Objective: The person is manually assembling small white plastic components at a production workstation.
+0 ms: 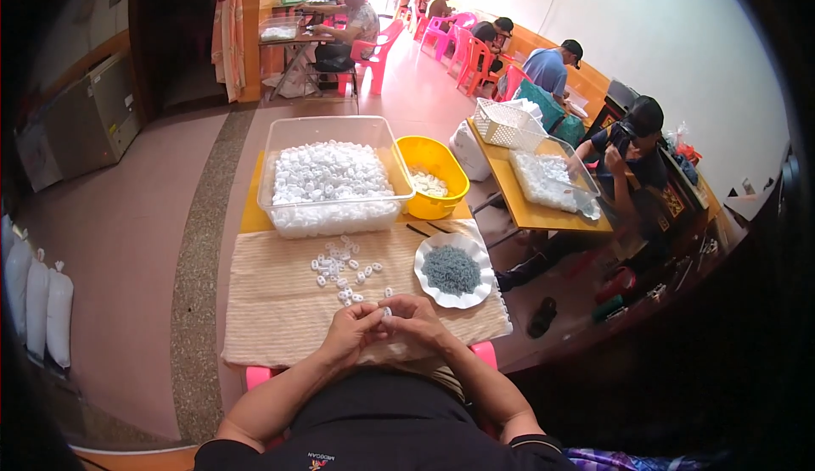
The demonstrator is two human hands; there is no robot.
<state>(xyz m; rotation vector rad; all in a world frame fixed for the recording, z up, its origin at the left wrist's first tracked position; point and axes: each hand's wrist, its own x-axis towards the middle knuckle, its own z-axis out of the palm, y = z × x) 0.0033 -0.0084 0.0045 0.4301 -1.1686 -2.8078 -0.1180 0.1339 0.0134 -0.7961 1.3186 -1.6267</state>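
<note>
Close to my body, over the near part of a striped beige cloth (280,301), my two hands meet at the fingertips. A small white plastic piece (387,311) is pinched between them, partly hidden by the fingers. My left hand (350,333) grips it from the left, and my right hand (414,322) from the right. Just beyond my fingers lie several loose white plastic pieces (342,283) with dark holes. To the right, a white plate (419,260) with a wavy rim holds a heap of tiny grey-blue parts (452,270).
A large clear bin (331,218) full of white pieces stands at the table's far side, beside a yellow basin (458,189) with paler pieces. Two thin dark sticks (429,227) lie near the plate. At right, a co-worker (641,144) sits by another table (543,216). White sacks (59,314) stand far left.
</note>
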